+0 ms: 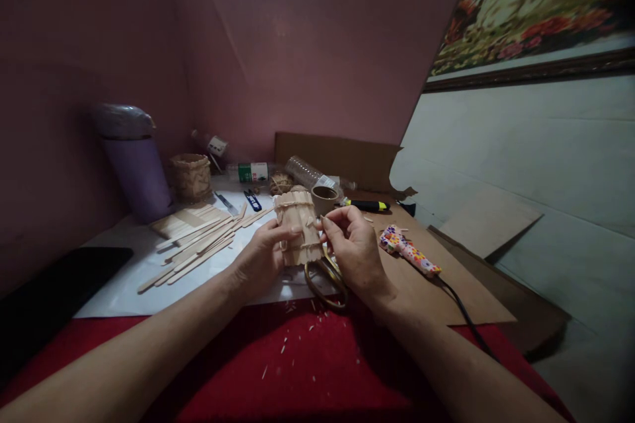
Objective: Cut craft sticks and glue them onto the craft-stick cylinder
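My left hand [262,256] grips the left side of a small cylinder covered in wooden sticks [299,215], its thumb across the front. On the cylinder's right side, my right hand [354,248] pinches thumb and index finger together; whatever is between them is too small to make out. Scissors with dark looped handles [325,297] lie just below the cylinder, partly hidden by it and my right hand. Loose flat wooden sticks [198,252] are spread over the white sheet [116,284] to the left.
A floral glue gun [407,251] with a black cable lies on cardboard [461,297] at right. Behind are a yellow-black cutter [368,205], plastic bottles [305,172], a tape roll [325,194] and a stick-covered pot [191,177]. A purple bin [139,175] stands at left.
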The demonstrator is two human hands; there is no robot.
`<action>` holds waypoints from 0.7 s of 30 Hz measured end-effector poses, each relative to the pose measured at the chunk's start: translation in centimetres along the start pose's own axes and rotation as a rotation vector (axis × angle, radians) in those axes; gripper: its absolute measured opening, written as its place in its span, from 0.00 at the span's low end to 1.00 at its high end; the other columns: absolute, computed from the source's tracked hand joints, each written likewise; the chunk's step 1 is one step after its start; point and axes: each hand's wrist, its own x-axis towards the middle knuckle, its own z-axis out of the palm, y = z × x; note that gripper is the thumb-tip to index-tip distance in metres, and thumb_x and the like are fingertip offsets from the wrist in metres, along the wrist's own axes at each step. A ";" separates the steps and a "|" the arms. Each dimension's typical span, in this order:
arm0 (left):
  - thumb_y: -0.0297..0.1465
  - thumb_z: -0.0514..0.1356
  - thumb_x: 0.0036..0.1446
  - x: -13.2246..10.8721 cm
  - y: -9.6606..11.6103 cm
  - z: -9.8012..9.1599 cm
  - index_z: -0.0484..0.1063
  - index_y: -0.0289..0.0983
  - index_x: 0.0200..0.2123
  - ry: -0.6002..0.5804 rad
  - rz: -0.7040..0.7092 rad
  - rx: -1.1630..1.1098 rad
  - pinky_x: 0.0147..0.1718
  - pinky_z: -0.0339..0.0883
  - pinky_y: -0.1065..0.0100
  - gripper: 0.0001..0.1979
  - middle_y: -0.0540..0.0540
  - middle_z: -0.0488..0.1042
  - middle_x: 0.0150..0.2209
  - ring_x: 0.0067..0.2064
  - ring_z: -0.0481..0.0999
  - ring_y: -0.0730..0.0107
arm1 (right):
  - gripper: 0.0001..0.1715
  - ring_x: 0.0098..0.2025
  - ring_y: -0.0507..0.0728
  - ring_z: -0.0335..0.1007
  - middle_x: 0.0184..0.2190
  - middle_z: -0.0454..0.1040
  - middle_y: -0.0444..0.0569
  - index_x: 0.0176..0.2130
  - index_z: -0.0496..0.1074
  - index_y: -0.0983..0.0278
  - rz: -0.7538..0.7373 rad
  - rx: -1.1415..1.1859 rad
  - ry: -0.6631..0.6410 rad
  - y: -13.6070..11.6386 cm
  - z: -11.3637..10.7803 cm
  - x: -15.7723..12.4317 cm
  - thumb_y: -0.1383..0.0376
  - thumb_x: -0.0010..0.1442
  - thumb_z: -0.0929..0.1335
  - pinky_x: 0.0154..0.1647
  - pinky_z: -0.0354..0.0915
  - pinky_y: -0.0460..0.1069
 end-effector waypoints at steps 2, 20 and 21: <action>0.27 0.67 0.43 0.1 0.0 0.0 0.74 0.32 0.43 0.008 0.004 0.003 0.37 0.71 0.60 0.20 0.39 0.79 0.39 0.39 0.78 0.57 | 0.05 0.27 0.54 0.68 0.27 0.73 0.46 0.33 0.66 0.62 -0.010 -0.003 0.005 0.1 0.0 0.0 0.63 0.59 0.67 0.27 0.63 0.48; 0.27 0.66 0.43 0.1 0.0 0.2 0.72 0.33 0.41 0.031 0.011 0.010 0.37 0.69 0.60 0.18 0.40 0.79 0.38 0.39 0.77 0.57 | 0.08 0.34 0.56 0.68 0.32 0.73 0.50 0.34 0.71 0.64 -0.440 -0.485 0.039 -0.1 -0.3 -0.6 0.74 0.58 0.64 0.34 0.63 0.50; 0.27 0.66 0.44 0.1 0.0 0.2 0.72 0.33 0.41 0.029 0.013 0.011 0.36 0.69 0.61 0.18 0.41 0.78 0.38 0.39 0.77 0.58 | 0.08 0.34 0.56 0.68 0.33 0.72 0.50 0.35 0.71 0.64 -0.471 -0.519 0.027 -0.1 -0.3 -0.7 0.74 0.59 0.64 0.34 0.63 0.50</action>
